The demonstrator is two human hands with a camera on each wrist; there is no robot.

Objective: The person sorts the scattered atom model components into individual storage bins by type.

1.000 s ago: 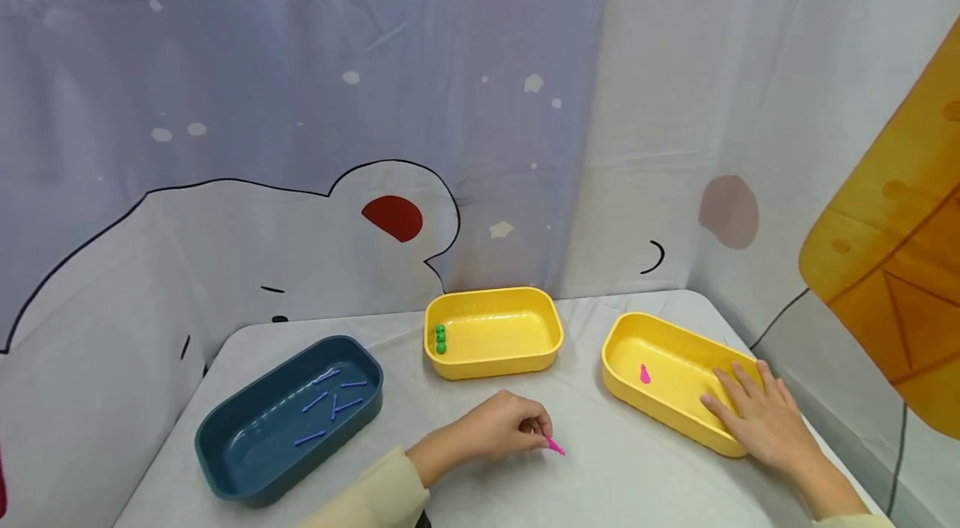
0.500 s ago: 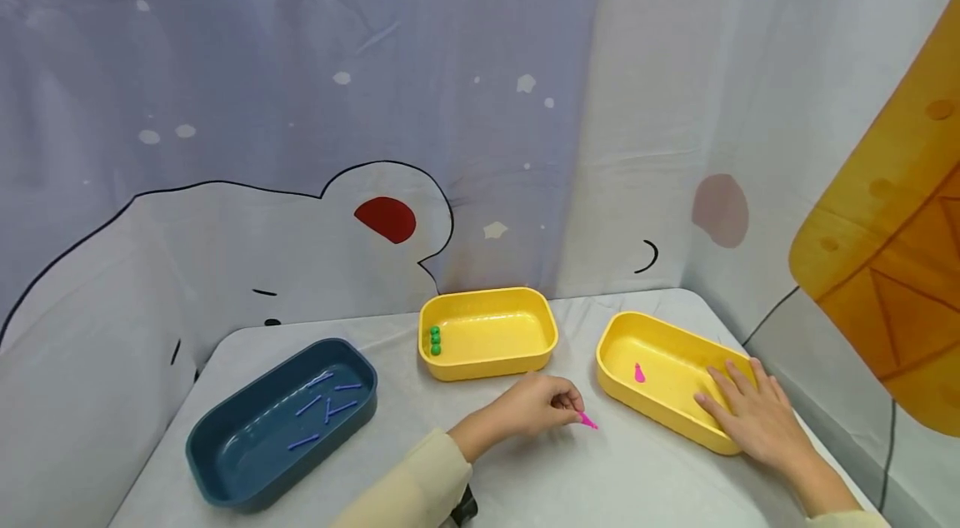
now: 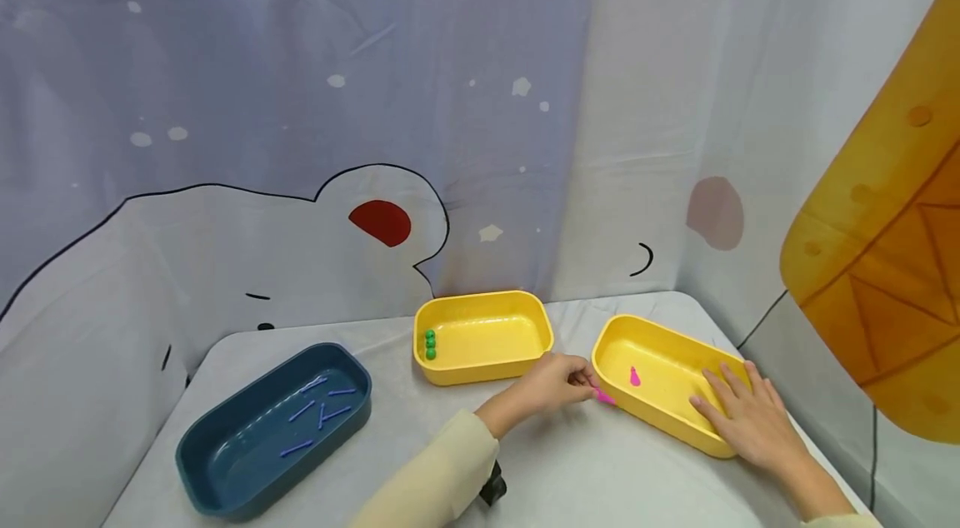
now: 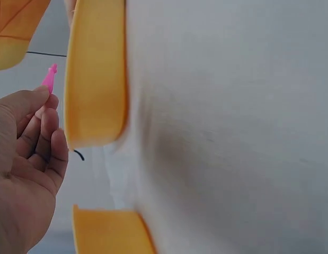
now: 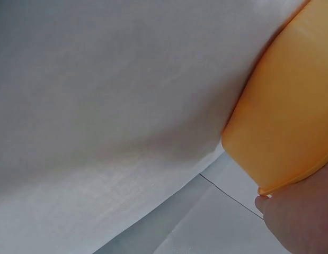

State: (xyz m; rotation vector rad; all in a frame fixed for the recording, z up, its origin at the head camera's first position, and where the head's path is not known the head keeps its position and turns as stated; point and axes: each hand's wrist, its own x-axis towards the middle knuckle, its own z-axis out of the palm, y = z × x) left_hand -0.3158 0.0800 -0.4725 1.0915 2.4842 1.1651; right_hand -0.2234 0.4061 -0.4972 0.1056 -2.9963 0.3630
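In the head view my left hand [image 3: 555, 383] pinches a small pink tapered piece [image 3: 604, 397] with a knobbed tip, at the near left side of the right-hand yellow tray [image 3: 660, 411]. The left wrist view shows this pink piece [image 4: 50, 79] between thumb and fingertips, pointing away from the hand. My right hand [image 3: 753, 420] rests over the right end of that tray, its fingers spread out inside. A second pink piece [image 3: 635, 376] lies on the tray's floor. In the right wrist view only part of the right hand [image 5: 301, 211] shows, against the tray's rim.
A second yellow tray [image 3: 483, 370] stands at the back middle, with several green beads [image 3: 431, 344] in a row at its left end. On the left is a dark blue tray [image 3: 225, 445] holding several thin purple sticks [image 3: 302, 410]. White cloth [image 3: 600, 478] covers the table.
My left hand has carried the pink piece right and away from me, from the table's middle to the right-hand tray's side. The right hand has stayed on the tray. The view has shifted slightly.
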